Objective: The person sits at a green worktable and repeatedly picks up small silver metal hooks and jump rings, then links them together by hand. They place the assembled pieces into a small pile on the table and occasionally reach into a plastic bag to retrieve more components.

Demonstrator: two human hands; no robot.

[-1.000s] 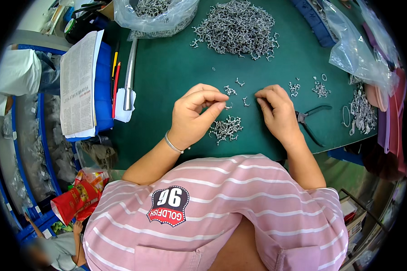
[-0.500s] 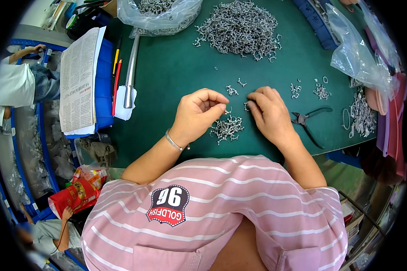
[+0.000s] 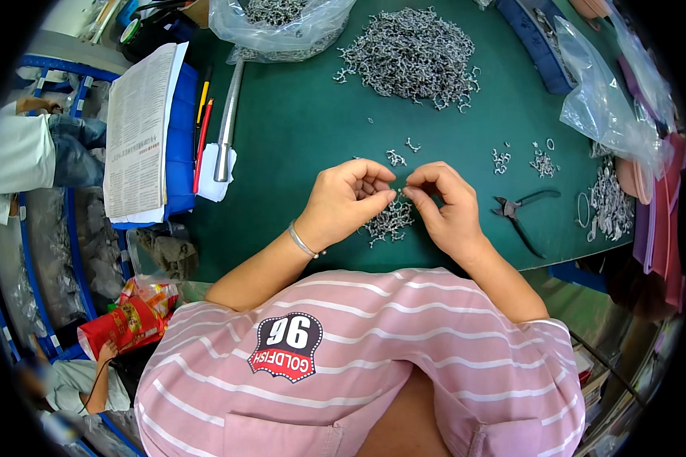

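Over the green tabletop, my left hand (image 3: 348, 199) and my right hand (image 3: 447, 207) face each other with thumbs and forefingers pinched. Their fingertips nearly meet at a tiny silver metal piece (image 3: 400, 192), mostly hidden by the fingers. Just below lies a small pile of curved silver metal pieces (image 3: 391, 222), partly covered by my left hand. Beyond my fingertips sit a little cluster of the same pieces (image 3: 395, 158) and a single C-shaped piece (image 3: 412, 145). A metal bangle circles my left wrist.
A large heap of silver pieces (image 3: 408, 57) stands at the back, beside a filled plastic bag (image 3: 282, 34). Pliers (image 3: 520, 217) and small clusters (image 3: 543, 164) lie to the right. Leftward are a tapered metal rod (image 3: 229, 122), pencils (image 3: 203, 145) and a newspaper-covered blue bin (image 3: 181, 145).
My right hand has moved left and slightly nearer to me, from the tabletop to meet my left fingertips. My left hand has shifted slightly right and nearer.
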